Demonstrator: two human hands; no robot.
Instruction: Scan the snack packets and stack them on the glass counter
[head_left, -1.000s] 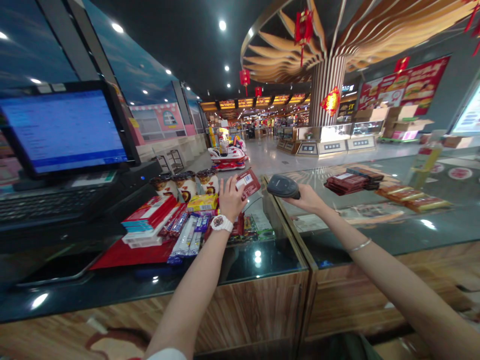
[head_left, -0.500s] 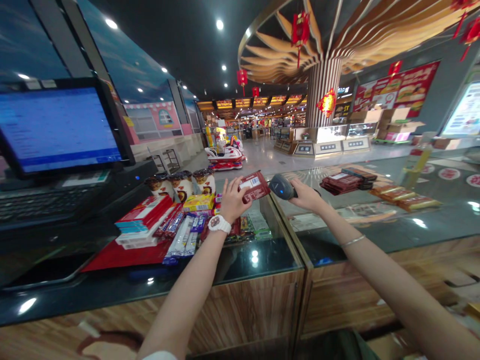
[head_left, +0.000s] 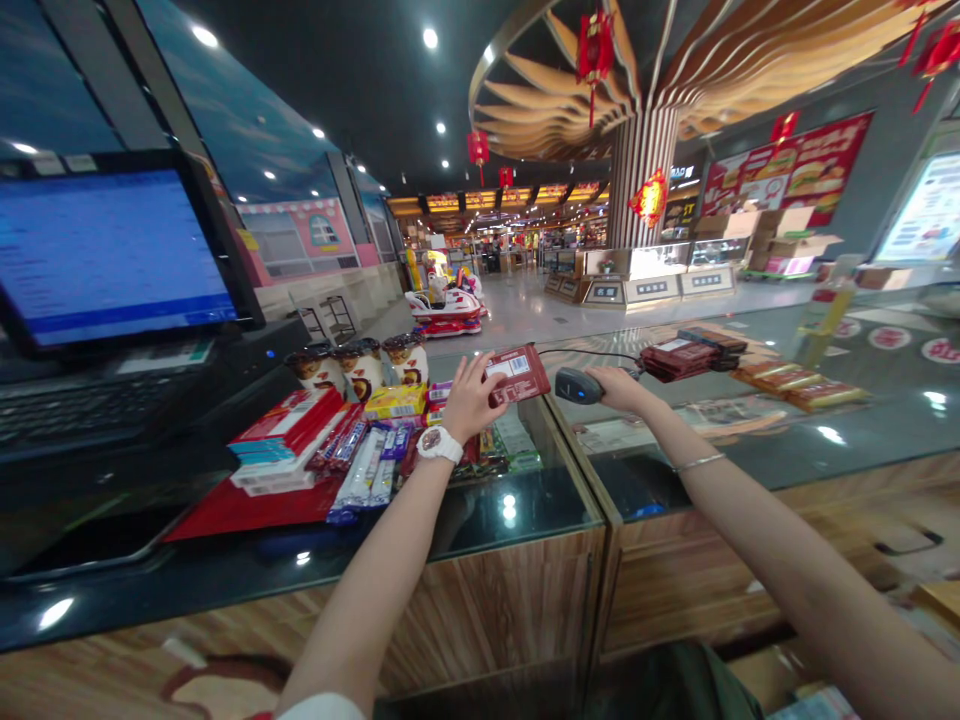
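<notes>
The left hand [head_left: 469, 398] grasps a flat brown packet [head_left: 529, 384] near its left end, with the thumb on the face and the fingers at the upper edge, bent and partly spread. The packet is raised above the glass-topped counter [head_left: 480, 530], and a white label with a barcode shows on its face. The right hand [head_left: 621, 388] is closed around the handle of a dark barcode scanner [head_left: 577, 386]; how tightly the fingers are bent cannot be told well. The head of the scanner points to the packet, just beside its right end, and a small gap is between them. On the left wrist there is a white watch [head_left: 441, 444], and on the right forearm a thin bracelet [head_left: 700, 463]. A black cable [head_left: 589, 352] runs behind the scanner. Farther to the right lie a pile of brown packets [head_left: 679, 358] and some gold packets [head_left: 802, 384]. Left of the left hand are a yellow box [head_left: 395, 401], silvery bars [head_left: 361, 467], red boxes [head_left: 283, 428] and three lidded cups [head_left: 363, 369]. At the far left stands a lit monitor [head_left: 120, 250], with a keyboard [head_left: 67, 412] before it.
</notes>
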